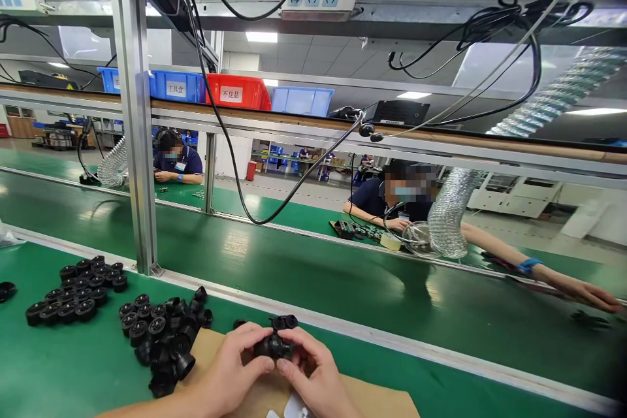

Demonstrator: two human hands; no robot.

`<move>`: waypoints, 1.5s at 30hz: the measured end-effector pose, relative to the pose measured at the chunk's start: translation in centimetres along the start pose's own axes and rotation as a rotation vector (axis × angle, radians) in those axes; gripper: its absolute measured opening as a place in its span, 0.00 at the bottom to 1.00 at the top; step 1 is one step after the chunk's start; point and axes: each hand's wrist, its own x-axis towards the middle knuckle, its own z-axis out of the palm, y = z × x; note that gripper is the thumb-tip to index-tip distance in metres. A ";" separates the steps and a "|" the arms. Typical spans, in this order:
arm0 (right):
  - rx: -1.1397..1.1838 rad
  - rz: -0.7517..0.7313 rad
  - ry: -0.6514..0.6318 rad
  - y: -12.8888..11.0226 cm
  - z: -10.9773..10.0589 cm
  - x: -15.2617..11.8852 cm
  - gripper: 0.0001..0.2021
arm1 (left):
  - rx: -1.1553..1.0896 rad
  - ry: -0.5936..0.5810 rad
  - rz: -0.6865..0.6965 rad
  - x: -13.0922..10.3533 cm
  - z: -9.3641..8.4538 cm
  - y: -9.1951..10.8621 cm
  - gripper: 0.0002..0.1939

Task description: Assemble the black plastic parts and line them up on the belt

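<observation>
Hands low at the near edge of the green table, meeting over a sheet of brown cardboard. Left hand curled, thumb and fingertips pinched on the left side of a small black plastic part. Right hand likewise curled, thumb and forefinger closed on the right side of that same part. Part held just above the cardboard, between the two hands, near the middle of the near edge. Black, glossy, roughly a short cylinder with a ribbed or stepped body; a second rounded black piece joined at or just behind its top, exact joint too small to make out. Long axis roughly level, running left to right from one hand to the other; which end faces where, impossible to tell.

To the left on the table, a loose heap of similar black round parts, just beside the cardboard's left edge. Farther left, a neater cluster of black wheel-like parts set in rows, well apart from the hands. Behind, a metal post rising from the table's far edge, then a green conveyor belt. Across the belt, another person's arm stretched over the far side, blue wristband on it.
</observation>
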 end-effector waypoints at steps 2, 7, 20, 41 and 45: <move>0.000 -0.007 -0.002 0.0 0.0 0.1 0.19 | 0.003 0.000 -0.003 -0.1 0.0 -0.1 0.24; -0.009 -0.014 -0.007 0.0 0.0 0.1 0.18 | 0.022 -0.009 -0.003 -0.4 0.0 -0.1 0.23; 0.018 -0.022 -0.074 -0.4 -0.2 0.3 0.16 | 0.016 0.049 -0.030 -0.2 0.1 -1.6 0.22; 0.014 0.010 -0.082 0.1 -0.1 -0.1 0.12 | 0.125 0.085 -0.004 -0.7 -0.1 -0.9 0.21; -0.067 -0.059 -0.101 -0.2 -0.2 0.1 0.11 | 0.109 0.070 -0.015 -0.6 0.1 -0.7 0.21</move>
